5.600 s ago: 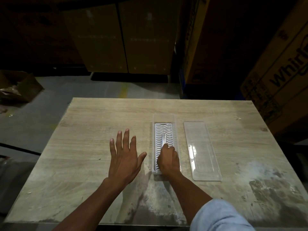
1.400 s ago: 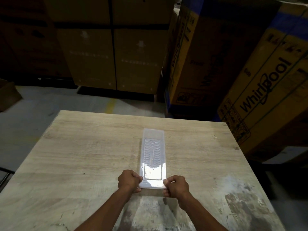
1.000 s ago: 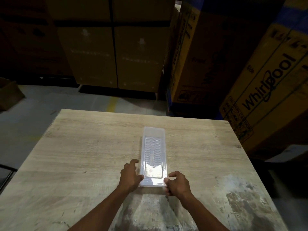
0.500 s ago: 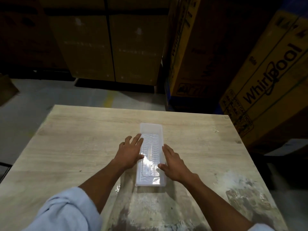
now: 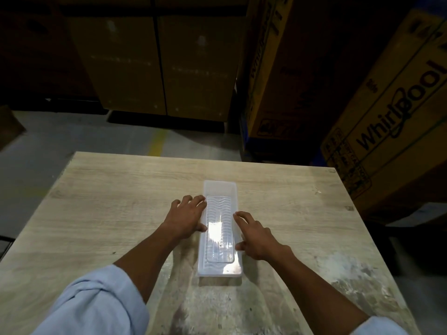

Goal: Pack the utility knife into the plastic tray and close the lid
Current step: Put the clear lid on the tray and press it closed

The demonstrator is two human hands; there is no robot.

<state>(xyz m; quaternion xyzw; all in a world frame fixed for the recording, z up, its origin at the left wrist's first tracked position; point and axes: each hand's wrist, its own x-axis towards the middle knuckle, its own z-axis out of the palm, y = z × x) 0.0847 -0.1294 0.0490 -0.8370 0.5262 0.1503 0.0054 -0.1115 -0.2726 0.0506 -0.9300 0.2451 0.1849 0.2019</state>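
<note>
A long clear plastic tray (image 5: 219, 189) lies lengthwise on the middle of the wooden table (image 5: 108, 201), with its clear lid (image 5: 220, 238) on top. A bright glare sits on the lid. The utility knife cannot be made out through the lid. My left hand (image 5: 187, 217) rests flat against the tray's left side, fingers spread. My right hand (image 5: 255, 234) lies flat against its right side, fingers apart. Neither hand grips the tray.
Large cardboard appliance boxes (image 5: 391, 122) stand beyond the table's far and right edges, more boxes (image 5: 154, 64) behind across a grey floor. The near right of the table top has white worn patches (image 5: 350, 269).
Over the last second both hands left the tray's near end, opened, and slid forward along its long sides. Earlier the lid lay apart to the right; now it covers the tray.
</note>
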